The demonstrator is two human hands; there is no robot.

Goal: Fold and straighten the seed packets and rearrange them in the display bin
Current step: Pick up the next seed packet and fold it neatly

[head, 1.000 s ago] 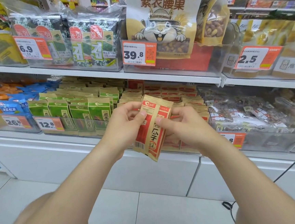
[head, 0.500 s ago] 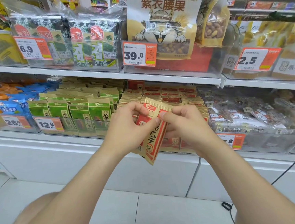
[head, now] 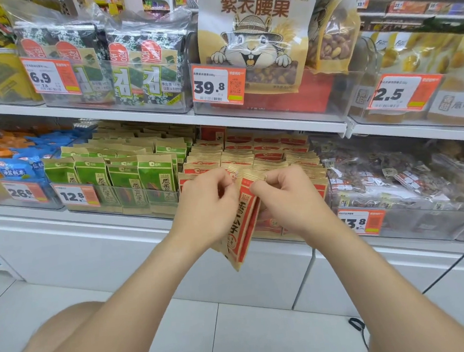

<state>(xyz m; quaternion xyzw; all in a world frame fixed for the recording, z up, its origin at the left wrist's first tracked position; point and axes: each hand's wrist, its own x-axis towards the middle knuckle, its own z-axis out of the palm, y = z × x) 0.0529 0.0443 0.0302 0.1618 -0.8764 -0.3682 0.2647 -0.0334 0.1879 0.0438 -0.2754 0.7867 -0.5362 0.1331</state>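
Observation:
A red and tan seed packet (head: 242, 225) hangs upright in front of the lower shelf, creased lengthwise so its two sides bend toward each other. My left hand (head: 207, 206) pinches its top left corner. My right hand (head: 286, 196) pinches the top right edge, fingertips almost meeting over the packet's top. Behind my hands, several more red seed packets (head: 268, 150) stand in rows in a clear display bin (head: 275, 231), partly hidden by my hands.
Green seed packets (head: 129, 173) fill the bin to the left, with blue snack bags (head: 14, 169) beyond. Clear bags of nuts (head: 393, 178) sit to the right. The upper shelf holds seaweed packs (head: 131, 64) and cashew bags (head: 255, 33). A black cable (head: 452, 266) hangs at right.
The packet has gone from lying nearly flat and tilted to being bent lengthwise and held more upright. Both hands have moved closer together at its top edge.

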